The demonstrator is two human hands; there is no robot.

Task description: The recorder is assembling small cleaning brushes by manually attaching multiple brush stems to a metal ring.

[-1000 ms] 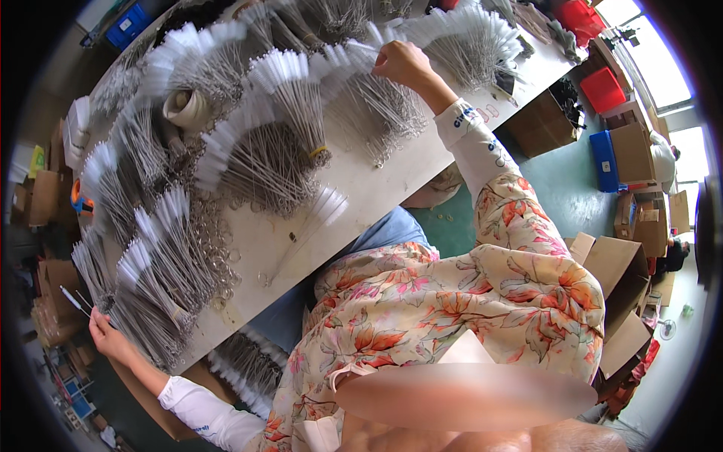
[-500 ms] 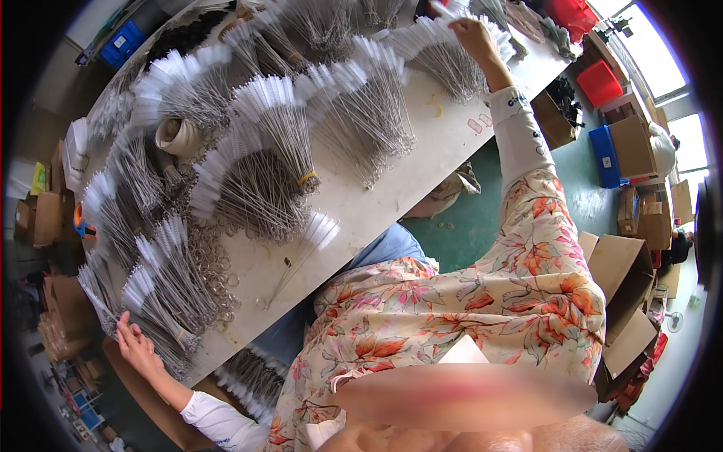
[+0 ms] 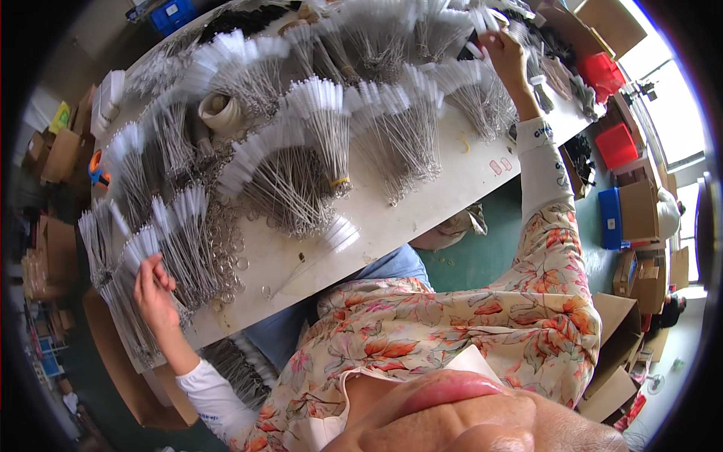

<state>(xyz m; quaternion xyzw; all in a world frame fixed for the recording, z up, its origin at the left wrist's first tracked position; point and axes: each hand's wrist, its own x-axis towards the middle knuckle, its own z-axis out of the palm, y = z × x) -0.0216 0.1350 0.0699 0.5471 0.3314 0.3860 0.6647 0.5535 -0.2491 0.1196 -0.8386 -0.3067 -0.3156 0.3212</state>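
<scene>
Many long thin wire brushes with white bristle heads and ring-ended stems lie in bundles on the table. My left hand [image 3: 156,292] is at the near left among them, its fingers bent and drawn together beside a white-headed brush bundle [image 3: 141,247]. Whatever those fingers grip is hard to make out. Far off at the right, my right hand [image 3: 506,56] is closed around white brush heads [image 3: 482,21], and their stems are hidden. A yellow-banded brush bundle [image 3: 320,113] and a fanned brush pile [image 3: 275,184] lie between my hands.
A white roll [image 3: 220,113] stands among the bundles. Orange-handled scissors [image 3: 98,172] lie at the table's left edge. A few loose brushes [image 3: 341,235] rest near the front edge of the table [image 3: 392,218]. Cardboard boxes [image 3: 617,324] and a red bin [image 3: 616,143] stand at the right.
The view has shifted, so the table sits higher and further right. My left hand has moved up over the brush bundle and its fingers have bent. My right hand stays at the far side.
</scene>
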